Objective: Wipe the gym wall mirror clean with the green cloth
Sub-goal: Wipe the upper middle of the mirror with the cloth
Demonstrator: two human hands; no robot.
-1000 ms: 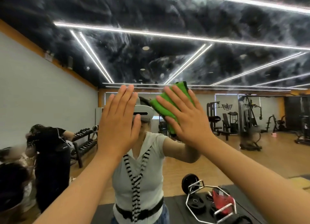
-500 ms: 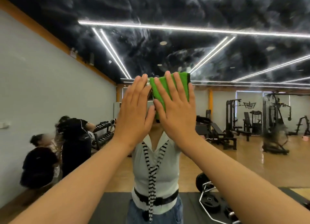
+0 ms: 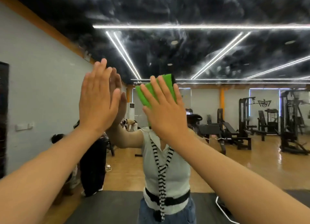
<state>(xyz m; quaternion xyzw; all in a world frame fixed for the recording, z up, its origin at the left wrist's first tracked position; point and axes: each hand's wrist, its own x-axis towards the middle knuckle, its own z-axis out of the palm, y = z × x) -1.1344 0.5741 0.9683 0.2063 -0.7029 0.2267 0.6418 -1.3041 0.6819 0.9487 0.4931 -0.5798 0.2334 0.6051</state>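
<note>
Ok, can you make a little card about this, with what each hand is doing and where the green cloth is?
Place: gym, facing the wall mirror
Left hand: fingers straight, flat at the glass, holding nothing
Right hand: fingers straight, pressing the green cloth against the mirror
Green cloth: folded, under the right hand
Also reflected: weight machines, ceiling light strips

I can make out no words or numbers here; the dark emblem (image 3: 264,103) reflected in the mirror (image 3: 218,56) is not legible.
</note>
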